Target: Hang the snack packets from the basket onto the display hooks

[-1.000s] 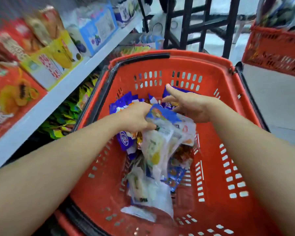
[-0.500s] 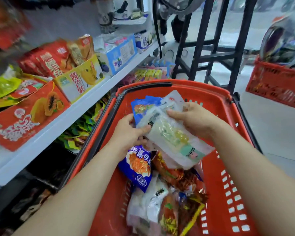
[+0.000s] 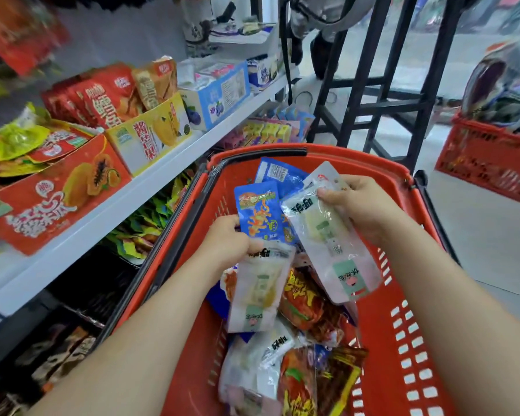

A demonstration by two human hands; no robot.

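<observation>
A red plastic basket in front of me holds several snack packets, red, blue and white. My left hand grips a bunch of packets: a blue one on top and a white clear packet hanging below it. My right hand pinches the top of another white clear packet, held above the basket. No display hooks can be made out in this view.
A white shelf on the left carries boxes of dried fruit, red and yellow, with more packets hanging below it. A black metal frame stands behind the basket. A second red basket sits far right on the floor.
Both hands have lifted out of the basket with packets. The white packets have separated: one hangs from my left hand, one is raised in my right. The camera view has tilted upward.
</observation>
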